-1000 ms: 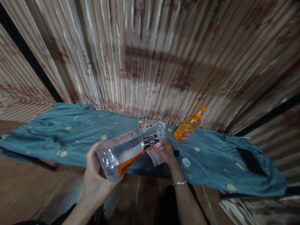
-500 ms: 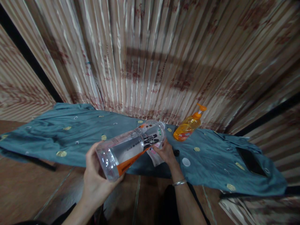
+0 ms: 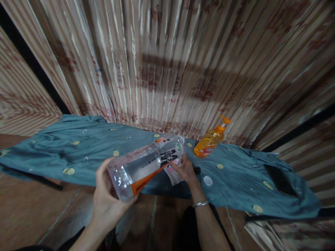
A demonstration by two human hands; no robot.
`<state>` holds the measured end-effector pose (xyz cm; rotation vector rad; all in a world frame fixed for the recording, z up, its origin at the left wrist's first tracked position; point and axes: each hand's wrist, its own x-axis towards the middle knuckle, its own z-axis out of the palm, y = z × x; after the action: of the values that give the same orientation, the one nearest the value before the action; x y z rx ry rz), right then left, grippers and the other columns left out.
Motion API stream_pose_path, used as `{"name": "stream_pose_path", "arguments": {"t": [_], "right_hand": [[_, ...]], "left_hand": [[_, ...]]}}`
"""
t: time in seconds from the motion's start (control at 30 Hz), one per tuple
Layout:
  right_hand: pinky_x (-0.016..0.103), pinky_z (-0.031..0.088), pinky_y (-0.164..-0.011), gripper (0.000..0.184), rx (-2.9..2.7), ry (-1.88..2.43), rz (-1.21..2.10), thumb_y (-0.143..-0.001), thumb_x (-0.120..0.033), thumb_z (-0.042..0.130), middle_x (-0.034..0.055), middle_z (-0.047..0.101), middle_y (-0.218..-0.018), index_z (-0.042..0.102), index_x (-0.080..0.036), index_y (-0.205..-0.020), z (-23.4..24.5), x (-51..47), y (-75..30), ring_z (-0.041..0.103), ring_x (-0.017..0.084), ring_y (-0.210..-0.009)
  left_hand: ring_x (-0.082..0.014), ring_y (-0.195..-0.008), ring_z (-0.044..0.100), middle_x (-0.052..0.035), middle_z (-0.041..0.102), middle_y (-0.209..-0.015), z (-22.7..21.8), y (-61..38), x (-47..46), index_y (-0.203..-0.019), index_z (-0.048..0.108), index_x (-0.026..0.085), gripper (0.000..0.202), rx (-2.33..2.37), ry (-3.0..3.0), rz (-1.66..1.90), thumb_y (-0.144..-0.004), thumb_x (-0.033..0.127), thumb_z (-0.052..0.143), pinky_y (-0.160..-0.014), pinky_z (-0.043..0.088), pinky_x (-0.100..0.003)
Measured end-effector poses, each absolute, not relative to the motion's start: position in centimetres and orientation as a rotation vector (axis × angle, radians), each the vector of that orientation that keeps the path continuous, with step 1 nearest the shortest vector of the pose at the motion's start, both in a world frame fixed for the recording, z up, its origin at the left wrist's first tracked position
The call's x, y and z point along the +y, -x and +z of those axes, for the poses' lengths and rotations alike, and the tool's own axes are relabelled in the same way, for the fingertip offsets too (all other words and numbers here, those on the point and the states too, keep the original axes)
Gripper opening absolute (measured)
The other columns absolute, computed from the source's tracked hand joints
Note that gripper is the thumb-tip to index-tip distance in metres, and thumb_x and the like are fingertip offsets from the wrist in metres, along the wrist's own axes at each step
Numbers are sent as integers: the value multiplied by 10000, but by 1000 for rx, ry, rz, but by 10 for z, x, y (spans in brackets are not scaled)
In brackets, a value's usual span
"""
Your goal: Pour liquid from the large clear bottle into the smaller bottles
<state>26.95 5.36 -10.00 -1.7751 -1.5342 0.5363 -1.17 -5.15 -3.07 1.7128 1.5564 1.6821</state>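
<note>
A large clear plastic bottle (image 3: 149,165) with an orange, black and white label is held tilted over the cloth, its base toward me and its neck pointing away to the right. My left hand (image 3: 107,197) is wrapped around the base end. Near the neck, my right hand (image 3: 186,169) grips the bottle from the right side; some of its fingers are hidden behind it. Below the bottle, beside my right hand, a white and pink packet or piece of cloth (image 3: 174,177) shows in part. A metal bangle circles my right wrist.
A teal patterned cloth (image 3: 86,146) covers the narrow table. An orange pump bottle (image 3: 209,141) stands behind my right hand. Close to that wrist lie a small black object (image 3: 197,170) and a white disc (image 3: 208,180). A black phone (image 3: 280,180) lies far right. Striped curtains (image 3: 162,69) hang behind.
</note>
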Motion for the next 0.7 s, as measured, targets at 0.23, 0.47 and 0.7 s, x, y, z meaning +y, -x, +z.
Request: {"name": "stream_pose_path", "arguments": {"t": [0.23, 0.47, 0.7], "right_hand": [[430, 635, -925, 509, -1538, 1773, 544, -772, -359, 851, 121, 831, -1091, 633, -202, -1204, -99, 54, -270, 816, 340, -1043], [438, 633, -931, 554, -1551, 1805, 516, -763, -388, 877, 125, 831, -1077, 634, -194, -1221, -100, 54, -269, 813, 353, -1049], [415, 632, -951, 615, -1562, 1743, 518, -783, -351, 860, 131, 832, -1139, 614, -179, -1320, -102, 55, -271, 816, 330, -1070]], "left_hand": [[-352, -1124, 801, -94, 763, -1296, -27, 7, -52, -1418, 517, 293, 871, 1563, -1750, 1712, -651, 366, 921, -891, 701, -458], [-369, -1093, 805, -92, 775, -1255, -24, 7, -52, -1373, 523, 304, 863, 1582, -1681, 1720, -611, 387, 919, -880, 704, -490], [-341, -1065, 802, -85, 768, -1229, -20, 3, -51, -1354, 534, 259, 883, 1603, -1672, 1764, -567, 379, 915, -862, 695, -455]]}}
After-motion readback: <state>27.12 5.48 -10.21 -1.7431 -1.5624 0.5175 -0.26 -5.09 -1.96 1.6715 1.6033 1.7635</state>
